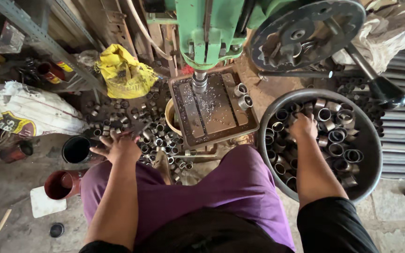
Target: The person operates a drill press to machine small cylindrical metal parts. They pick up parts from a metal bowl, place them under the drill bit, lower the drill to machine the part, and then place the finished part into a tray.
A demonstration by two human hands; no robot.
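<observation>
drill press (202, 51), table bare but for two metal rings (243, 96). right hand (303, 126) closing on rings in full basin (373, 154); left hand (118, 145) spread open over floor pile (151, 126). much unprocessed.

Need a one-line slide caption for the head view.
Right hand in a basin of metal rings; left hand over floor rings beside drill press.

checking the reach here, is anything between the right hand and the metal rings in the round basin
Nothing visible. The right hand is already down inside the round grey metal basin, its fingers on the pile of short metal rings. The drill press's black hand wheel sits behind the basin, clear of the hand.
</observation>
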